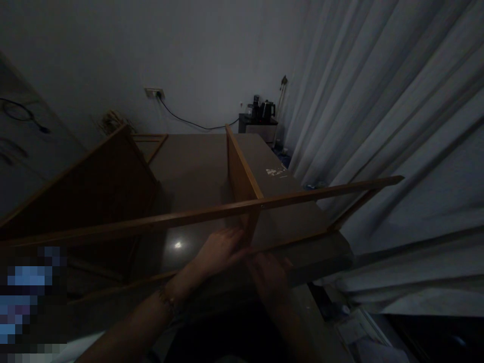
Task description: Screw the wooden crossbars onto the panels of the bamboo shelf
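Note:
A wooden furniture frame [196, 214] with a long front rail stands on a grey-brown table. Its middle panel [242, 174] runs away from me, and a wide dark panel [86, 186] leans at the left. My left hand [223, 248], with a bracelet at the wrist, reaches under the long rail. Its fingers close around the lower end of the middle panel; their tips are partly hidden. Just to the right, at the lower rail, my right hand [268, 269] has curled fingers. Anything between them is too dark to make out.
The grey-brown table [189, 161] stands near a wall with a socket [154, 93] and black cable. A kettle [267, 110] sits on a small dark cabinet [260, 128] behind. Pale curtains [351, 101] hang at the right, close to the frame's right end. Pale flakes [276, 172] lie on the table.

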Available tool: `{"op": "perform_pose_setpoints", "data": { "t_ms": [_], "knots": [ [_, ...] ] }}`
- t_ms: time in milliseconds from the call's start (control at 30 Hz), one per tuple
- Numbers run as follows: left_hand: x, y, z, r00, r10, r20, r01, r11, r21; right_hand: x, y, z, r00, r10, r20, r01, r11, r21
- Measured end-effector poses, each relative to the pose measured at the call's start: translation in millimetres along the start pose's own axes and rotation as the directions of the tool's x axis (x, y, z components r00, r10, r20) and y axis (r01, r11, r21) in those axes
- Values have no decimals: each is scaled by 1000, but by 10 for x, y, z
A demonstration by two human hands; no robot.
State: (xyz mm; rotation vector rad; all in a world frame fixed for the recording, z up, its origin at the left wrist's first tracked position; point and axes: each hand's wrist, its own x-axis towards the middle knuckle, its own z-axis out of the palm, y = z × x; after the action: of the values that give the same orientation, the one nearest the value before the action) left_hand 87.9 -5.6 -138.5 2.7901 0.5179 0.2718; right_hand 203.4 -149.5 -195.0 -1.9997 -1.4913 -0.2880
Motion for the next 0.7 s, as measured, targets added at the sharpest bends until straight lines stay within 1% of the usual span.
{"op": "perform_pose_setpoints", "data": {
  "t_ms": [100,233,333,433,533,633,700],
  "knots": [
    [0,5,-5,1000,6,-14,-6,1000,0,4,-9,1,999,14,40,-14,1000,-13],
    [5,9,-8,1000,-3,-13,3,1000,-2,25,-42,13,997,59,42,-58,998,-26],
    [10,10,-10,1000,-11,7,11,1000,-1,37,-54,23,998,51,45,-51,999,-4],
    [11,9,-10,1000,-8,26,9,1000,-8,35,-39,25,995,74,60,-76,997,30],
    [9,8,-9,1000,-4,28,4,1000,-4,27,-21,21,995,90,52,-93,994,56],
    [7,8,-13,1000,-5,28,4,1000,12,31,-19,16,996,83,35,-85,994,63],
    [6,7,-14,1000,-10,29,9,1000,16,39,-18,14,994,90,55,-94,993,73]
  ]
}}
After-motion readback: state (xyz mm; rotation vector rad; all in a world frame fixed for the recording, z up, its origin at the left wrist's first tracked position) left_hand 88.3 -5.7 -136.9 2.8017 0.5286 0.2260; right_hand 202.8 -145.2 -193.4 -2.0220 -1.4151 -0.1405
